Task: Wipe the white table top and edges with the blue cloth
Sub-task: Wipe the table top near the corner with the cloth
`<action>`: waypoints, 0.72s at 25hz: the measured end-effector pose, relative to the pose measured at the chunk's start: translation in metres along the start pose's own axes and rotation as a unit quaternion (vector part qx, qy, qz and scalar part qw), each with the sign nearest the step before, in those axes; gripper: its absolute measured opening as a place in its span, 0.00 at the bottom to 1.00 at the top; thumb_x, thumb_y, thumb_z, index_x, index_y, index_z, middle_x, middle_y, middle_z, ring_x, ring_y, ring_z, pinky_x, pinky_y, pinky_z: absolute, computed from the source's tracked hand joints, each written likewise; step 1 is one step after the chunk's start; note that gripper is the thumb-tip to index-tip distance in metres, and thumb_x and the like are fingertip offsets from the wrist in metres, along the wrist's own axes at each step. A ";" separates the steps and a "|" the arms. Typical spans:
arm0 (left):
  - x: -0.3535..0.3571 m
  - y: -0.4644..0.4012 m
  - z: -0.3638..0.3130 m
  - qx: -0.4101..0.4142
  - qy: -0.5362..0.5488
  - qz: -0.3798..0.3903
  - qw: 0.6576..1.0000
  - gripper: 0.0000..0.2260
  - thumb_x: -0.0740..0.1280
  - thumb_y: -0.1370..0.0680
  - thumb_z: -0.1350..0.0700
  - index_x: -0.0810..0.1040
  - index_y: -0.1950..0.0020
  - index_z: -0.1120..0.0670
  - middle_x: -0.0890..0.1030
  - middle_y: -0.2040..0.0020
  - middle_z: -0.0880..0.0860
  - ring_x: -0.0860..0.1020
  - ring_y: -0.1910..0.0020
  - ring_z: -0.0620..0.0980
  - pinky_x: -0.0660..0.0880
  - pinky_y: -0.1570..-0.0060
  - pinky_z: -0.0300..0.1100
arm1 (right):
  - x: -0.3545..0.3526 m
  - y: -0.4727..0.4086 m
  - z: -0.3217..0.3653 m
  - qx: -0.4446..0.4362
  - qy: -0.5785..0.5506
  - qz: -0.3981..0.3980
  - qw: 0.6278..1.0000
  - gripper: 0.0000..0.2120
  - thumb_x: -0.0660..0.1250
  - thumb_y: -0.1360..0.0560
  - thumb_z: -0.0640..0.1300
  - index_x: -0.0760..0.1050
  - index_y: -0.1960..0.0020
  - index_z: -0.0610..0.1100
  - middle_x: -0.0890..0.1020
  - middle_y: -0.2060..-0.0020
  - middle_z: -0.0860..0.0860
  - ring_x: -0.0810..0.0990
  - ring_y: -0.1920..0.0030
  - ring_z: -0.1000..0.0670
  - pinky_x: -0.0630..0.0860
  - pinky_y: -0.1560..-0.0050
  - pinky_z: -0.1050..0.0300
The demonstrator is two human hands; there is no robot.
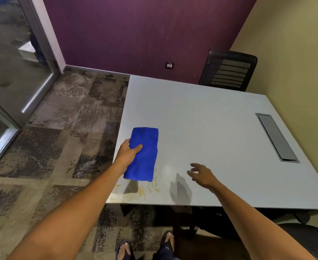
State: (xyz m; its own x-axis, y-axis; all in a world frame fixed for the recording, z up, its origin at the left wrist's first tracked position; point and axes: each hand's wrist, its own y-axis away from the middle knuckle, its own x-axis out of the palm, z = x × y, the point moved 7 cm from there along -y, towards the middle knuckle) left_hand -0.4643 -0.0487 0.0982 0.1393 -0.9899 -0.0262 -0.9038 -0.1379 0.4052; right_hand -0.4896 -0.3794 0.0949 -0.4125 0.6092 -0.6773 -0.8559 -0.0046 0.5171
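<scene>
Now left hand (pixel 129 149) gripping blue cloth (pixel 142 154), right hand (pixel 201 174) spread, empty

The white counter (pixel 210 117) has a grey rectangular cable hatch (pixel 277 137) set flush into its right side. Yellowish smears (pixel 150 188) mark its near left corner, just below a folded blue cloth (pixel 145 162).

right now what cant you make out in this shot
Head view only:
- Table surface under the blue cloth: covered by it.
- Left hand fingers: tucked under the cloth.
- Wall socket: too small for detail.
- Chair seat: hidden behind the table.
</scene>
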 end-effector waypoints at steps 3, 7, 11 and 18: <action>0.011 0.001 0.011 0.018 -0.052 -0.022 0.998 0.14 0.67 0.19 0.52 0.74 0.35 0.52 0.81 0.43 0.50 0.81 0.46 0.54 0.79 0.52 0.47 | 0.019 -0.022 -0.015 -0.009 0.092 0.060 0.994 0.34 0.65 0.16 0.51 0.57 0.16 0.41 0.68 0.21 0.41 0.69 0.23 0.41 0.66 0.25 0.50; 0.027 0.006 0.017 0.046 -0.054 -0.049 0.996 0.11 0.62 0.17 0.52 0.74 0.35 0.47 0.81 0.43 0.47 0.81 0.46 0.51 0.79 0.48 0.49 | 0.029 -0.055 -0.032 -0.031 0.221 0.074 0.972 0.34 0.61 0.16 0.52 0.50 0.14 0.49 0.59 0.18 0.42 0.65 0.22 0.38 0.66 0.24 0.42; 0.048 0.009 0.031 0.035 -0.079 -0.059 0.995 0.11 0.62 0.17 0.51 0.74 0.34 0.47 0.81 0.41 0.46 0.81 0.44 0.49 0.79 0.47 0.48 | 0.035 -0.082 -0.062 -0.041 0.330 0.028 0.943 0.36 0.57 0.16 0.60 0.46 0.15 0.49 0.51 0.17 0.40 0.54 0.19 0.33 0.59 0.23 0.35; 0.127 0.004 0.064 0.033 -0.180 0.096 0.978 0.19 0.66 0.18 0.52 0.68 0.28 0.48 0.78 0.36 0.47 0.78 0.39 0.45 0.76 0.39 0.44 | 0.056 -0.110 -0.119 -0.028 0.256 -0.001 0.966 0.33 0.41 0.14 0.62 0.33 0.16 0.52 0.33 0.17 0.47 0.31 0.18 0.40 0.36 0.20 0.34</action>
State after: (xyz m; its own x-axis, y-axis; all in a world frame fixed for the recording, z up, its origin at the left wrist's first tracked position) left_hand -0.4757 -0.1773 0.0376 -0.1771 -0.9436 -0.2797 -0.9250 0.0625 0.3748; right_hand -0.4555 -0.4389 -0.0621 -0.4978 0.1371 -0.8564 -0.8671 -0.0559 0.4950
